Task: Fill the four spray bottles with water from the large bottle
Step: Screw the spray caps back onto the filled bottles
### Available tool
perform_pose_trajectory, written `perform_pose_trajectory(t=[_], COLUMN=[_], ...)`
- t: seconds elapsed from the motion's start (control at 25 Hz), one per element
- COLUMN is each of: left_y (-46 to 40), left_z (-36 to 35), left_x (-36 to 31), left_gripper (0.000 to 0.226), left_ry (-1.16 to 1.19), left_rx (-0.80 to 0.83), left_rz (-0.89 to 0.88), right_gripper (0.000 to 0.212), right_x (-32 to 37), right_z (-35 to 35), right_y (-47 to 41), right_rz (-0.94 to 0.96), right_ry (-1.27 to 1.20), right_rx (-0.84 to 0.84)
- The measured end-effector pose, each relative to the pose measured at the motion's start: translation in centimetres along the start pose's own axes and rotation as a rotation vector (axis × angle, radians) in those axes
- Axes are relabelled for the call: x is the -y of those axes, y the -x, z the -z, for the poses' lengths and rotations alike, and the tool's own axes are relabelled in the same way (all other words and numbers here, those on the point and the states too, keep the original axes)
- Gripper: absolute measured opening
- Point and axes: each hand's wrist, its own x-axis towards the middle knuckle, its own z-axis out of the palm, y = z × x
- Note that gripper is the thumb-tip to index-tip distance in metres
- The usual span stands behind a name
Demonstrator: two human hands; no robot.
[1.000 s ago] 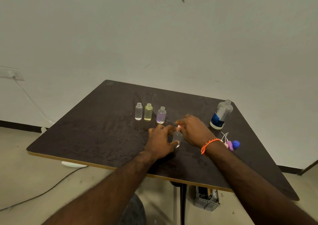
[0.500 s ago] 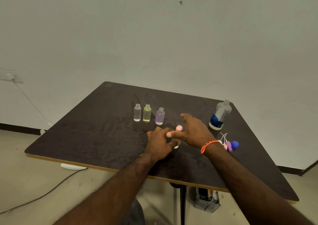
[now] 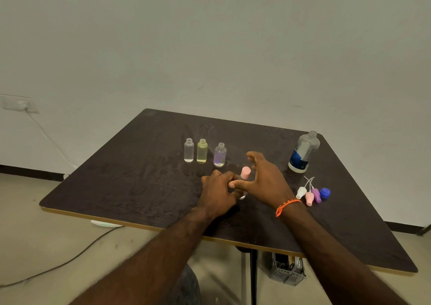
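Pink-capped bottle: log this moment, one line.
left hand grips pink-capped bottle | right hand open beside cap | three bottles uncapped

Pink-capped bottle: we see only its cap; the hands hide the body.
Large bottle label: too small for us to read.
Forearms: cut off by the lower edge.

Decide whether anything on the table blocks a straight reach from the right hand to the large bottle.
Nothing visible does. The right hand is beside the pink-capped spray bottle, and the dark tabletop between it and the large bottle is bare. The loose spray caps lie nearer the person, off that line.
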Motion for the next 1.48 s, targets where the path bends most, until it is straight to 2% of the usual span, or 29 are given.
perform_pose_trajectory(t=[0.04,0.12,0.24,0.32,0.4,0.44,0.48,0.56,0.68,0.76,0.88,0.92,1.0,1.12,1.24,1.32,1.4,1.48], left_y=[-0.1,-0.2,-0.2,-0.3,-0.2,-0.2,-0.2,-0.2,-0.3,-0.3,-0.2,-0.2,-0.3,-0.3,-0.2,-0.2,-0.2,-0.4], left_z=[0.1,0.1,0.0,0.0,0.0,0.1,0.1,0.0,-0.1,-0.1,0.0,0.0,-0.1,-0.2,-0.1,-0.1,-0.1,-0.1], left_x=[0.0,0.1,0.1,0.3,0.3,0.3,0.3,0.3,0.5,0.4,0.5,0.5,0.6,0.6,0.5,0.6,0.6,0.6], left_gripper=[0.023,0.033,0.038,0.034,0.023,0.021,0.022,0.033,0.040,0.037,0.027,0.027,0.036,0.042,0.035,0.031,0.035,0.040], left_ry=[-0.003,-0.023,-0.032,-0.026,-0.011,-0.013,-0.023,-0.041,-0.048,-0.055,-0.040,-0.038,-0.053,-0.076,-0.092,-0.085,-0.089,-0.108], left_rx=[0.001,0.002,0.014,0.021,0.028,0.034,0.036,0.027,0.023,0.025,0.039,0.050,0.046,0.041,0.047,0.061,0.065,0.055], left_rz=[0.000,0.001,0.007,0.013,0.010,0.008,0.007,0.006,0.009,0.014,0.010,0.013,0.016,0.014,0.008,0.008,0.005,-0.003], right_gripper=[0.086,0.063,0.045,0.057,0.084,0.090,0.087,0.064,0.042,0.050,0.078,0.078,0.060,0.045,0.061,0.075,0.067,0.053], right_x=[-0.1,-0.4,-0.3,-0.1,-0.1,-0.3,-0.4,-0.7,-0.9,-0.8,-0.9,-1.0,-1.1,-1.2,-0.9,-0.9,-1.1,-1.4], right_z=[0.1,0.4,0.7,0.6,0.2,0.0,-0.1,0.0,0.2,0.2,-0.7,-1.1,-1.1,-0.8,-1.3,-2.0,-2.1,-1.7], right_y=[0.1,0.0,-0.4,-0.7,-0.4,-0.2,0.0,0.3,0.1,-0.2,0.3,0.4,0.6,0.2,0.0,0.3,0.6,0.5], right_rz=[0.037,0.111,0.063,0.007,-0.011,0.013,0.053,0.121,0.053,-0.013,0.008,0.044,0.103,0.022,-0.027,0.037,0.093,0.085], right_ry=[-0.054,-0.087,-0.023,0.057,0.072,0.020,-0.048,-0.162,-0.198,-0.099,-0.058,-0.132,-0.254,-0.229,-0.066,-0.151,-0.321,-0.363], right_rx=[0.023,0.042,-0.084,-0.115,-0.025,0.010,0.023,0.012,-0.089,-0.168,-0.090,-0.067,-0.054,-0.169,-0.210,-0.139,-0.082,-0.119])
